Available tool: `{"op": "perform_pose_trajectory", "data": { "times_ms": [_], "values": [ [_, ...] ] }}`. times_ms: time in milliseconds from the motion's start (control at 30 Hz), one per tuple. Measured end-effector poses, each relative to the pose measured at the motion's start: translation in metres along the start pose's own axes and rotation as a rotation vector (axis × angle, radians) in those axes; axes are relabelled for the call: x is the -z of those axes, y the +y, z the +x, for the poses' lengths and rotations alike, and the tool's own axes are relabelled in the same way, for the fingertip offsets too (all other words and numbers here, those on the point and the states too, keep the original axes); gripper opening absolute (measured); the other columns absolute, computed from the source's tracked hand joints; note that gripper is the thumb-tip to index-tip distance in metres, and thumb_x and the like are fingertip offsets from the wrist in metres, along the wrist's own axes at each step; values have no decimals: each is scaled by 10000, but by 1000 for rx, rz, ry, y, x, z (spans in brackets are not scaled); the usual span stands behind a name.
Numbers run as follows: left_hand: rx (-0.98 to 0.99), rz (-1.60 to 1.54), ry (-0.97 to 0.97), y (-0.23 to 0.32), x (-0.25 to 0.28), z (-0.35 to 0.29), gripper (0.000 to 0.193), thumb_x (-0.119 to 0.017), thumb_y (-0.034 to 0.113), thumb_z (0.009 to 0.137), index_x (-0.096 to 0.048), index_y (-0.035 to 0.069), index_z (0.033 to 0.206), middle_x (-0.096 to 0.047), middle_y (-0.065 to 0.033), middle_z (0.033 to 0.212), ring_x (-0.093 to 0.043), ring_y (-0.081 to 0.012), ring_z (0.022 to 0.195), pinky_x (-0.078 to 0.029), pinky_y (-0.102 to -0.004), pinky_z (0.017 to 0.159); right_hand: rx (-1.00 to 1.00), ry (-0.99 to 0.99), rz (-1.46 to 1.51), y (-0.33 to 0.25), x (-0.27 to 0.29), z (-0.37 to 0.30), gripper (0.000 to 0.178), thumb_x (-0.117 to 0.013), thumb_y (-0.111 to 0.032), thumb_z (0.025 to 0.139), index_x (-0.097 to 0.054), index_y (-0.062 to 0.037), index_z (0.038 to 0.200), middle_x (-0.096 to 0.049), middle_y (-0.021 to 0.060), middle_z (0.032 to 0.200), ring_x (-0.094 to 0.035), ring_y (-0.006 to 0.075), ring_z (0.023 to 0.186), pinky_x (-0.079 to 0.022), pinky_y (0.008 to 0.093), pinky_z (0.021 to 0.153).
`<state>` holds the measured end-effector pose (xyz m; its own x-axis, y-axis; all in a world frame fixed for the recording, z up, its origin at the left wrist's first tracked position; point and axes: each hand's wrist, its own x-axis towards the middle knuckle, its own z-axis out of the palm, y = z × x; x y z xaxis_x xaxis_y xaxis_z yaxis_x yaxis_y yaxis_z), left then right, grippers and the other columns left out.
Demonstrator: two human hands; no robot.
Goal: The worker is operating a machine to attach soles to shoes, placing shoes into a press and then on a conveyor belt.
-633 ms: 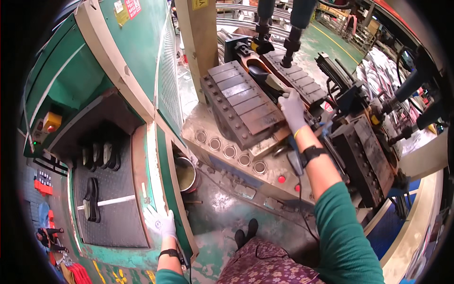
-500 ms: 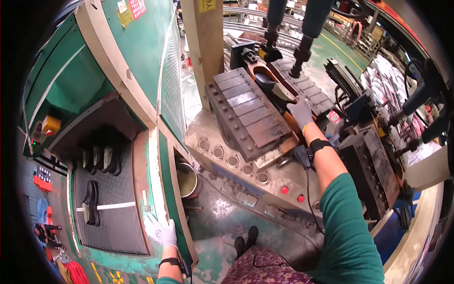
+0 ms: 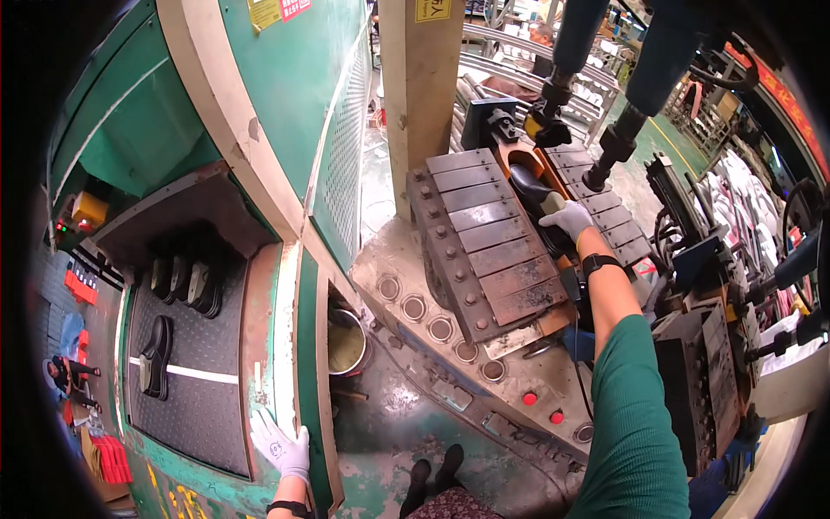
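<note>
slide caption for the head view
Gloved right hand at a shoe in the machine; left hand on a green ledge.

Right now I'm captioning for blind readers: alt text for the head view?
A gloved right hand is at a dark shoe between slatted metal blocks; the gloved left hand rests on a green machine holding more shoes.

A yellow rectangular label point(image 3: 432, 9) with dark characters stands on the beige metal column point(image 3: 406, 121). A yellow sign point(image 3: 264, 12) and a red-and-white sign point(image 3: 295, 7) adjoin on the green metal panel point(image 3: 290, 95). The white-gloved left hand point(image 3: 281, 443) bears a round dark print. A red banner point(image 3: 791, 104), right background, carries illegible lettering.
</note>
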<state>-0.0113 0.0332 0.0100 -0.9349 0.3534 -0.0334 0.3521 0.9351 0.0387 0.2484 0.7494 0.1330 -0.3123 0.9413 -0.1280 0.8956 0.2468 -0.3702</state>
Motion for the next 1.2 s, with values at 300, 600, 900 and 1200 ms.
{"op": "perform_pose_trajectory", "data": {
  "times_ms": [300, 600, 900, 1200],
  "values": [
    [-16, -2, 56, -9, -6, -3, 1134, -782, 406, 718, -171, 55, 1607, -238, -197, 1636, -217, -358, 1516, -142, -510, 1243, 54, 147, -6, -8, -2, -47, 654, -829, -466, 659, -704, -93, 1182, -725, 165, 1148, -678, 330, 1105, -525, 430, 938],
    [-26, -20, 79, -11, -7, -2, 1147, -791, 417, 708, -176, 57, 1607, -253, -184, 1632, -236, -352, 1508, -158, -513, 1238, 120, 327, 80, -7, 14, -75, 655, -817, -405, 730, -631, -106, 1282, -719, 153, 1168, -671, 348, 1108, -514, 447, 934],
    [-40, -23, 80, -12, -8, -6, 1144, -782, 443, 725, -169, 57, 1609, -239, -191, 1638, -218, -352, 1516, -145, -509, 1238, 288, 382, 131, -7, 19, -111, 744, -827, -394, 733, -584, -72, 1358, -680, 185, 1236, -641, 355, 1156, -489, 415, 993],
    [-167, -55, 197, -12, 10, -10, 742, -714, 459, 755, -549, 137, 1403, -444, -208, 1481, -347, -444, 1392, -267, -616, 1119, 760, 450, 4, -62, 26, -194, 800, -831, -140, 726, -494, 6, 1436, -603, 177, 1367, -604, 307, 1219, -462, 378, 1054]
  ]
}}
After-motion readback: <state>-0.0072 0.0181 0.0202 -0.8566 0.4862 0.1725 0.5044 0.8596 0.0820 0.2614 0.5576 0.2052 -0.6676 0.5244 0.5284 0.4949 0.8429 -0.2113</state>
